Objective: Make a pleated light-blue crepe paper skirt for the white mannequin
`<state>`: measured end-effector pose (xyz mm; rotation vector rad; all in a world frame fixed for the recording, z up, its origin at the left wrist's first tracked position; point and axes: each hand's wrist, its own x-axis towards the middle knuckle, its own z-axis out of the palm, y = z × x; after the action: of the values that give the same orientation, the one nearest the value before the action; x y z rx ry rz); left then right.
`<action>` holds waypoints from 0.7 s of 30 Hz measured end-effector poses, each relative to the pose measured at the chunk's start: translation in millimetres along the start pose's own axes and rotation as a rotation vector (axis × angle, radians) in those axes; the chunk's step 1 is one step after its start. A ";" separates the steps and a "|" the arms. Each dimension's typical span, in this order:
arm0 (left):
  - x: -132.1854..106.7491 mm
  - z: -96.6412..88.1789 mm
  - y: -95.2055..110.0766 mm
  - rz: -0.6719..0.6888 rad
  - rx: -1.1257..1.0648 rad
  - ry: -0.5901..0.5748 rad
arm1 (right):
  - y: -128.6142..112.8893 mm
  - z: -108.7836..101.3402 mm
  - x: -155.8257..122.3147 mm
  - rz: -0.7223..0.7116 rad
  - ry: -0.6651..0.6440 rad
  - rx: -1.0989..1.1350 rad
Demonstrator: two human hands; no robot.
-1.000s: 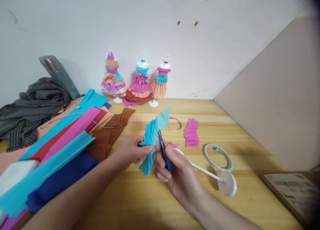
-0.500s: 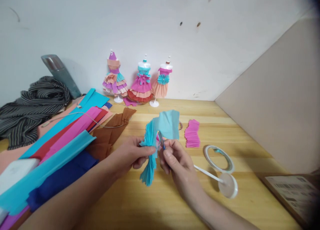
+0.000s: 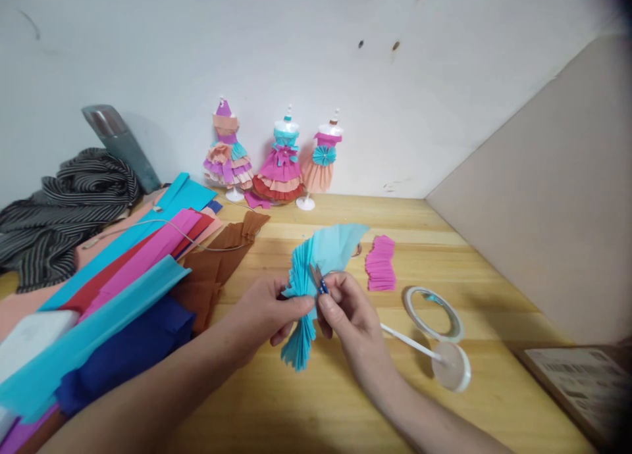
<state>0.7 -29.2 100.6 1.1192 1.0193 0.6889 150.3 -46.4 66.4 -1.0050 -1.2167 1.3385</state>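
Pleated turquoise crepe paper [image 3: 302, 266] is pinched at its middle by my left hand [image 3: 266, 312], thumb on top. Its gathers fan out above and below the grip, and a smooth paler flap spreads to the upper right. My right hand [image 3: 353, 322] is closed round the handles of small scissors [image 3: 318, 279]. The blades point up and left and lie against the paper, slightly apart. Whether they are cutting through it, I cannot tell. A pleated pink paper strip [image 3: 380, 263] lies to the right of my hands.
Behind stand small dress forms in paper dresses [image 3: 279, 168]. Left are coloured crepe sheets [image 3: 133, 270], brown paper [image 3: 202, 270], a striped cloth [image 3: 89, 184] and a bottle [image 3: 121, 148]. Right are a tape roll [image 3: 409, 309], a white stand [image 3: 449, 367] and a cardboard box [image 3: 577, 381].
The paler flap has swung from hanging squarely to fanning out toward the upper right. The scissors' blades show more clearly against the paper. Both hands have shifted only slightly.
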 end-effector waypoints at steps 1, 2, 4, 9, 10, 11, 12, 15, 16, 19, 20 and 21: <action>0.4 0.4 0.1 0.007 0.026 0.019 | -0.1 0.1 0.3 0.002 0.004 0.006; 0.9 0.7 0.0 0.011 0.050 0.038 | -0.2 0.2 0.6 0.001 0.011 0.018; 1.7 1.5 -1.0 0.004 0.081 0.070 | -0.5 0.7 1.2 -0.005 0.033 0.045; 2.6 2.6 -5.1 -0.043 0.075 0.073 | -1.2 1.2 1.9 0.012 0.060 0.082; 2.5 2.7 -5.8 -0.046 0.069 0.065 | -1.2 1.2 1.8 0.020 0.059 0.094; 2.5 2.6 -6.3 -0.045 0.063 0.059 | -1.2 1.1 1.7 0.028 0.057 0.107; 2.6 2.5 -6.8 -0.043 0.058 0.053 | -1.3 1.1 1.5 0.035 0.052 0.121; 4.2 2.0 -7.5 -0.006 0.055 0.055 | -3.1 0.3 0.8 0.070 0.036 0.154; 5.1 1.8 -7.4 0.018 0.061 0.064 | -4.5 -0.1 0.4 0.085 0.031 0.170; 6.9 1.5 -5.5 0.083 0.119 0.103 | -10.6 -1.3 -0.9 0.143 0.008 0.244; 7.1 1.4 -4.5 0.090 0.145 0.116 | -12.8 -1.5 -1.4 0.173 -0.006 0.273; 7.0 1.2 -3.5 0.091 0.170 0.124 | -14.5 -1.5 -2.0 0.206 -0.018 0.301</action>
<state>4.5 -24.8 95.3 1.2895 1.1548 0.7630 154.2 -48.6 80.5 -0.9196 -0.9077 1.6387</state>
